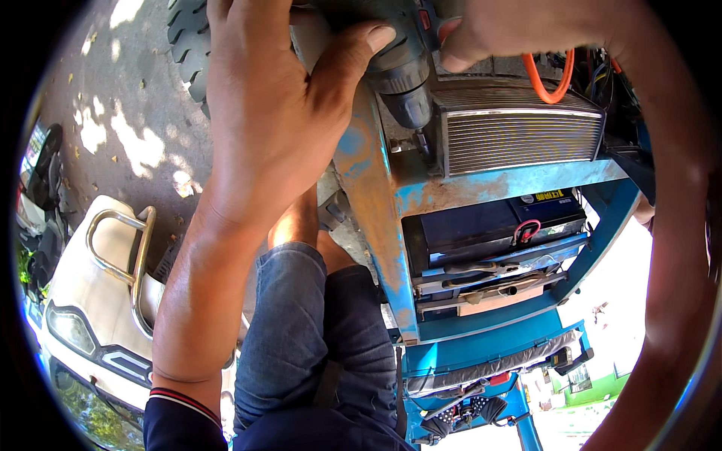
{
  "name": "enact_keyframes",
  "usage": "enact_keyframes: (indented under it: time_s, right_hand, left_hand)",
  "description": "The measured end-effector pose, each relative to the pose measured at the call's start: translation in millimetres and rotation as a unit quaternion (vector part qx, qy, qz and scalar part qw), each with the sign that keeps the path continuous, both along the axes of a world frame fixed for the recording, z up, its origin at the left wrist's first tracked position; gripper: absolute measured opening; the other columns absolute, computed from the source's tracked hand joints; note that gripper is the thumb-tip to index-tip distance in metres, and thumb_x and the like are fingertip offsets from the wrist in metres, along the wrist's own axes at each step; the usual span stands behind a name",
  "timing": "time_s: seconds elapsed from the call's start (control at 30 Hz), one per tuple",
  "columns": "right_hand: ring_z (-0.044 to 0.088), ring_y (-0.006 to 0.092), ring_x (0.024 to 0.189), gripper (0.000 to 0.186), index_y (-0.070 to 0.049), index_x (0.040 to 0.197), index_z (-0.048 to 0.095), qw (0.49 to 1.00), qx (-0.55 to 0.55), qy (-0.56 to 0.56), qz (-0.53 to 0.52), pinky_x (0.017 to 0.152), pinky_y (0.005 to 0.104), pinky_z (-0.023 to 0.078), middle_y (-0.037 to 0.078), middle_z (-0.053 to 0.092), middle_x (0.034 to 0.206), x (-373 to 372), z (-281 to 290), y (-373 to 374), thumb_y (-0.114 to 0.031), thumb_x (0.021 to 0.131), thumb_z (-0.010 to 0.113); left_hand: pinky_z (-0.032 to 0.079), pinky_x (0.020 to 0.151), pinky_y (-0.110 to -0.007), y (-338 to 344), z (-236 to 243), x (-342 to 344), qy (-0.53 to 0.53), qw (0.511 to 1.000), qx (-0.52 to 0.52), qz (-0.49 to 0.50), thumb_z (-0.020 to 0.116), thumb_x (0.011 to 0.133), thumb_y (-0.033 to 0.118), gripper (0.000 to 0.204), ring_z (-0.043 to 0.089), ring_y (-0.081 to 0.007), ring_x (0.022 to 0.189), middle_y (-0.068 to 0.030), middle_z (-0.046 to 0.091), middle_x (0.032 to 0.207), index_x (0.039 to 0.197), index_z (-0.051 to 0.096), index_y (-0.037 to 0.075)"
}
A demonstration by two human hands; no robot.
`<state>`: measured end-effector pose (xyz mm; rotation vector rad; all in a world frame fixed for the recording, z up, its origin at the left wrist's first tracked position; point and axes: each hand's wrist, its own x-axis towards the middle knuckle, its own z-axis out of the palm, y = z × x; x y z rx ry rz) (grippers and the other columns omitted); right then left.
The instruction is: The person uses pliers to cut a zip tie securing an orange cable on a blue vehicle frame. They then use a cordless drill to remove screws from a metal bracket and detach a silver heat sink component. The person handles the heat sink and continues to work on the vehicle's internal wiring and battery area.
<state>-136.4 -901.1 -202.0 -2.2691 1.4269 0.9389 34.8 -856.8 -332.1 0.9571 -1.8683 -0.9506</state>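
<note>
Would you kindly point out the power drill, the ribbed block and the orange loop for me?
Power drill [401, 77], head view: its dark front collar.
Ribbed block [519, 141], head view: its ridged front face.
Orange loop [554, 98], head view: its lower bend.

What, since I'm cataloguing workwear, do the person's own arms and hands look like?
The left hand and right hand show no gloves; both run partly out of the picture. The left arm has a short navy sleeve with red and whitish cuff stripes. No sleeve shows on the right arm.
</note>
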Motion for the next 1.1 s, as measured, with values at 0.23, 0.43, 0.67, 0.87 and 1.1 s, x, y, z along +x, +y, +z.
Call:
enact_keyframes:
  time_s: [0.23, 0.43, 0.67, 0.87, 1.1]
  right_hand:
    - [0.067, 0.0300, 0.075, 0.026, 0.004, 0.097, 0.064, 0.973, -0.139, -0.147, 0.113, 0.071, 0.0373, 0.056, 0.016, 0.068, 0.083, -44.9, -44.9, 9.8, -0.017, 0.085, 0.073]
    - [0.060, 0.0228, 0.073, 0.015, 0.002, 0.103, 0.063, 0.938, -0.246, -0.016, 0.244, 0.070, 0.0302, 0.051, 0.008, 0.058, 0.081, -56.5, -70.3, 19.4, -0.002, 0.092, 0.055]
    - [0.063, 0.0273, 0.064, 0.014, -0.001, 0.076, 0.069, 0.967, -0.176, -0.026, 0.183, 0.062, 0.0354, 0.051, 0.013, 0.064, 0.069, -40.1, -25.6, 15.7, -0.012, 0.084, 0.065]
    - [0.064, 0.0289, 0.061, 0.019, 0.000, 0.070, 0.069, 0.992, 0.086, 0.093, 0.012, 0.059, 0.0383, 0.052, 0.015, 0.065, 0.065, 3.5, 11.4, -16.2, -0.017, 0.078, 0.069]
    - [0.065, 0.0319, 0.064, 0.020, 0.002, 0.071, 0.070, 0.988, -0.084, 0.060, 0.113, 0.063, 0.0402, 0.054, 0.016, 0.065, 0.066, -3.3, -9.7, 7.5, -0.017, 0.074, 0.069]
  left_hand:
    - [0.047, 0.101, -0.043, -8.7, 13.7, -4.3, -0.136, 0.982, -0.130, -0.008, 0.076, 0.086, 0.003, 0.057, 0.056, -0.0378, 0.117, -0.0223, 0.053, 0.125, 0.137, 0.050, -0.002]
    - [0.047, 0.103, -0.044, -6.3, 10.8, -1.9, -0.112, 0.988, -0.106, -0.014, 0.075, 0.086, 0.004, 0.061, 0.056, -0.0370, 0.118, -0.0229, 0.052, 0.128, 0.140, 0.047, -0.002]
    - [0.047, 0.104, -0.044, -4.1, 12.5, -3.0, -0.132, 0.987, -0.095, -0.006, 0.075, 0.084, 0.000, 0.062, 0.056, -0.0368, 0.119, -0.0226, 0.053, 0.128, 0.139, 0.047, -0.002]
    - [0.047, 0.106, -0.043, -6.6, 10.3, -5.2, -0.107, 0.990, -0.095, -0.015, 0.074, 0.084, -0.001, 0.061, 0.056, -0.0360, 0.122, -0.0221, 0.052, 0.130, 0.139, 0.047, -0.002]
    - [0.046, 0.108, -0.041, -10.9, 0.9, 7.3, -0.011, 1.000, 0.012, -0.016, 0.073, 0.090, 0.002, 0.063, 0.055, -0.0353, 0.126, -0.0199, 0.048, 0.137, 0.145, 0.043, -0.001]
